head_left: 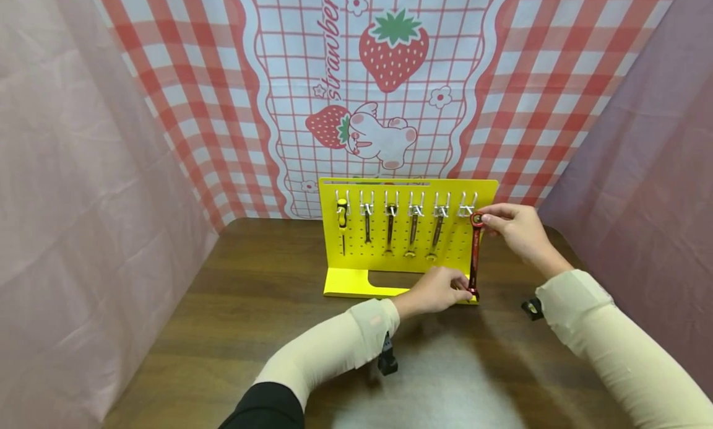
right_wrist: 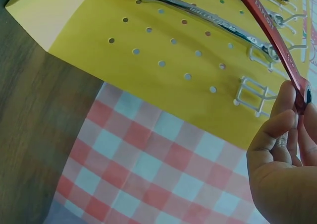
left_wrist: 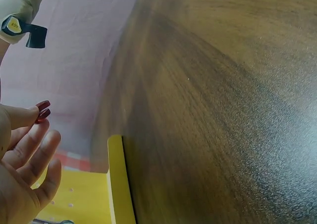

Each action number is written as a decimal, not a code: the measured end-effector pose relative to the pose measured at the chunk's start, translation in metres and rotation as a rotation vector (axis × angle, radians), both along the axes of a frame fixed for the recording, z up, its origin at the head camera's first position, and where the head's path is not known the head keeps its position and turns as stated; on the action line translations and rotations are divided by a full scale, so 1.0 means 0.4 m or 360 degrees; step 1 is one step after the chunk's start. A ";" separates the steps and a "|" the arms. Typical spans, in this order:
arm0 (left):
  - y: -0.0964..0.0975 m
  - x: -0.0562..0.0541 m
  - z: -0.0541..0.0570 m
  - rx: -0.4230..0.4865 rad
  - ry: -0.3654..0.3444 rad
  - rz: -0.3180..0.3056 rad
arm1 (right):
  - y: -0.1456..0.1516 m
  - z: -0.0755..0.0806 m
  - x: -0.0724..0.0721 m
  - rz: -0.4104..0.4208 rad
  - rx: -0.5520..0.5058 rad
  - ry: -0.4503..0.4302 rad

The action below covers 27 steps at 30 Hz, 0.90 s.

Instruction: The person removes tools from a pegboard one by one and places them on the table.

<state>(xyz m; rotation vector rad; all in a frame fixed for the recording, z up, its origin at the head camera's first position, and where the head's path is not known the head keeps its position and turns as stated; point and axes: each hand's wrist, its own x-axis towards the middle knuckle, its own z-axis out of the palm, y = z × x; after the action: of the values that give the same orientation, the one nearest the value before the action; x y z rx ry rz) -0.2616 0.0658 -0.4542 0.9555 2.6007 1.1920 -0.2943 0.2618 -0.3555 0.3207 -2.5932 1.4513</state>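
A red combination wrench (head_left: 475, 255) stands almost upright before the right end of a yellow pegboard (head_left: 409, 182). My right hand (head_left: 520, 231) pinches its ring end at the top between thumb and fingers. Lower down, my left hand (head_left: 437, 291) pinches the open end, whose red tips (left_wrist: 43, 114) show past the thumb in the left wrist view. In the right wrist view the wrench's red shaft (right_wrist: 267, 28) slants up from the fingertips. Just behind the ring end is a bare white double hook (right_wrist: 252, 96), apart from the wrench.
A yellow-and-black screwdriver (head_left: 342, 215) and several silver wrenches (head_left: 413, 228) hang on the other hooks. The board's yellow foot (head_left: 345, 282) rests on a brown wooden table (head_left: 250, 280). Behind hangs a red checked strawberry cloth (head_left: 223, 76), with pink curtains (head_left: 67, 169) at the sides.
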 end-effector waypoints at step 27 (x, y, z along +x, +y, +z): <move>-0.022 0.118 -0.025 0.0069 -0.0178 -0.0115 | 0.002 -0.051 0.045 0.0150 -0.0125 -0.0348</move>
<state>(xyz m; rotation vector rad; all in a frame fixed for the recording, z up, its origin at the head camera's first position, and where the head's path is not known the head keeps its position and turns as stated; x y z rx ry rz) -0.2142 0.0569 -0.4643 0.9532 2.4427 1.2506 -0.2764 0.2627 -0.3761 0.2928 -2.7117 1.7045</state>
